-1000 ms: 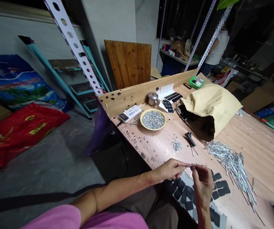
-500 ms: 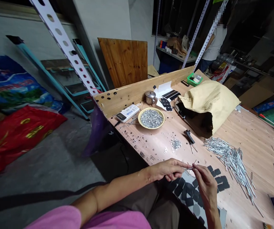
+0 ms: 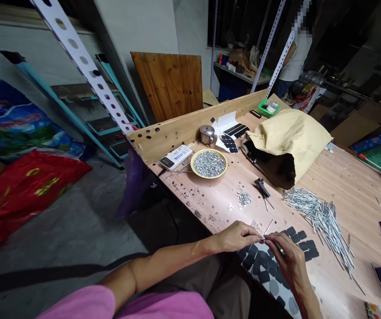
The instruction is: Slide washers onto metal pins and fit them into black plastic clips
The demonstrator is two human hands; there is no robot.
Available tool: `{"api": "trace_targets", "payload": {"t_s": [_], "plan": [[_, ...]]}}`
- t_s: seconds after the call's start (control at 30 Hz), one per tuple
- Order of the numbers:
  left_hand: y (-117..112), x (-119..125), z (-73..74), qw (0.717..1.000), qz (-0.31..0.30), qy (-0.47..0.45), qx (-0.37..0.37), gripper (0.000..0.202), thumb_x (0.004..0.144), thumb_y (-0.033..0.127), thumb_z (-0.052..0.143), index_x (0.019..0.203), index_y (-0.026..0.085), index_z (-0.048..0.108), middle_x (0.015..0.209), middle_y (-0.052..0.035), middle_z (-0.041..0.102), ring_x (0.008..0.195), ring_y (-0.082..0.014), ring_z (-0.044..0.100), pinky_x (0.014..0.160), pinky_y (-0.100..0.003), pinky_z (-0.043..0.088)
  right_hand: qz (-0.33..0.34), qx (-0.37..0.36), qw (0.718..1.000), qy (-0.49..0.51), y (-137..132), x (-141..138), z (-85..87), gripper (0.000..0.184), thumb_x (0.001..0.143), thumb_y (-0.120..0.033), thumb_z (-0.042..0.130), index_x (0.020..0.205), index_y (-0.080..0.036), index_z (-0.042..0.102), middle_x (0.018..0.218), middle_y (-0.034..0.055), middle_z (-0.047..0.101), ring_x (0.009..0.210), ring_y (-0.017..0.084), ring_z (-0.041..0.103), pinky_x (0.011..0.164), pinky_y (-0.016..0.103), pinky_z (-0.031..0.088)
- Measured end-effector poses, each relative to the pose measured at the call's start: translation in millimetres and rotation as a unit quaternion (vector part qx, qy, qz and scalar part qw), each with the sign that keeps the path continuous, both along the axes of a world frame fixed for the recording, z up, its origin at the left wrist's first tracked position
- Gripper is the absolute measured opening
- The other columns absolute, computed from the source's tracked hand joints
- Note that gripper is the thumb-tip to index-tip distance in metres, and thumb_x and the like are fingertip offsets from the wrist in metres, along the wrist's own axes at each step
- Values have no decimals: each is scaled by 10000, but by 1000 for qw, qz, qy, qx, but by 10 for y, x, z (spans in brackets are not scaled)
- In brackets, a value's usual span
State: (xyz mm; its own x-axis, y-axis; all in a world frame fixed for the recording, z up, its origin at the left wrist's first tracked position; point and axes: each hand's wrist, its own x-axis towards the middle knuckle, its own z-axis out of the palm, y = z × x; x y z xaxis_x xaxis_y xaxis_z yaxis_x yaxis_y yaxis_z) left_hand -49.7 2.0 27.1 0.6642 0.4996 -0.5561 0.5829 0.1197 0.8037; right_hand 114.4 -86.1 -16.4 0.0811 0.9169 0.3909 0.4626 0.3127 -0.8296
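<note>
Both hands meet low over the near edge of the table. My left hand (image 3: pixel 239 235) is closed in a pinch, thumb and fingers together; what sits in its fingertips is too small to make out. Against it, my right hand (image 3: pixel 286 250) pinches a thin metal rod, mostly hidden by the fingers. A thin silver rod (image 3: pixel 269 226) shows just beyond the fingertips; whether it is held or lies on the table I cannot tell. Under the hands are black rounded pads (image 3: pixel 260 267) on a grey sheet. Beyond them lies a small pile of nuts (image 3: pixel 244 199).
A yellow bowl (image 3: pixel 208 176) full of small metal parts stands farther back, near a white device (image 3: pixel 176 157) and a metal cup (image 3: pixel 207 134). A heap of metal rods (image 3: pixel 325 221) and a large paper sack (image 3: pixel 293 137) lie right. A person (image 3: pixel 297 57) stands behind.
My left hand's outstretched forefinger has drawn back into a pinch. My right hand has turned, its fingertips shifting slightly left and down. The view has shifted slightly.
</note>
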Motion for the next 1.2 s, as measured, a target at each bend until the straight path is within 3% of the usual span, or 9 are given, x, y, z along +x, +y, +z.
{"api": "trace_targets", "payload": {"t_s": [0.17, 0.23, 0.3, 0.37, 0.47, 0.67, 0.87, 1.03, 1.2], "plan": [[-93, 1, -37, 946, -144, 65, 282, 338, 929, 315, 413, 1052, 150, 681, 936, -85, 687, 834, -164, 641, 740, -234, 460, -45, -43, 998, 1, -26, -41, -23, 222, 928, -286, 472, 780, -165, 584, 706, 18, 623, 605, 92, 603, 553, 160, 459], [-95, -9, -45, 938, -150, 70, 306, 362, 937, 326, 387, 1053, 145, 678, 900, -97, 678, 788, -158, 624, 696, -231, 448, -56, -65, 996, 10, -37, -51, -20, 245, 926, -309, 475, 760, -164, 582, 687, 14, 615, 574, 88, 587, 519, 161, 440], [-67, -21, -46, 972, -99, 41, 209, 358, 925, 353, 416, 1028, 140, 684, 849, -82, 660, 729, -121, 583, 660, -201, 427, -51, -67, 996, 22, -45, -51, -15, 222, 922, -296, 483, 771, -167, 585, 698, 12, 616, 591, 86, 589, 533, 160, 442], [-24, -35, -40, 999, -43, 14, -3, 418, 896, 442, 455, 1039, 117, 676, 678, -31, 576, 549, -69, 459, 526, -174, 357, -30, -53, 998, 33, -49, -43, -11, 174, 918, -271, 490, 817, -174, 593, 736, 13, 629, 648, 90, 607, 587, 163, 458], [12, -33, -20, 979, 1, 12, -205, 535, 841, 541, 493, 1068, 85, 658, 529, 39, 394, 425, -42, 245, 418, -177, 206, -15, -53, 998, 30, -50, -33, -18, 163, 921, -259, 488, 824, -184, 596, 740, 10, 630, 665, 93, 607, 604, 175, 455], [-78, 53, 30, 994, -26, 16, 102, 282, 885, 289, 480, 1000, 167, 707, 983, -71, 682, 924, -167, 616, 838, -228, 422, -40, -32, 997, -63, -49, -85, -109, 237, 960, -238, 390, 796, -169, 546, 710, 30, 560, 637, 98, 525, 597, 211, 403], [-140, 51, 6, 985, -83, 35, 147, 306, 907, 305, 450, 1029, 166, 694, 992, -93, 676, 914, -180, 618, 829, -246, 416, -92, 37, 977, -190, -19, -151, -137, 391, 961, -191, 365, 577, -154, 429, 503, -7, 425, 479, 91, 376, 569, 253, 289], [-98, 75, -58, 990, 119, 12, -73, 326, 853, 371, 511, 936, 101, 674, 833, -64, 631, 651, -92, 516, 643, -217, 405, -137, -171, 976, -3, -112, -71, -161, 548, 971, -452, 250, 619, -169, 560, 565, 21, 562, 478, 104, 488, 503, 243, 324], [-143, 234, -131, 908, 307, -63, -278, 580, 509, 541, 783, 840, 96, 615, 927, -62, 559, 769, -108, 502, 648, -221, 416, -147, -317, 892, 286, -186, -247, -198, 521, 736, -638, 563, 787, -129, 663, 760, 87, 655, 670, 180, 617, 600, 263, 485]]}}
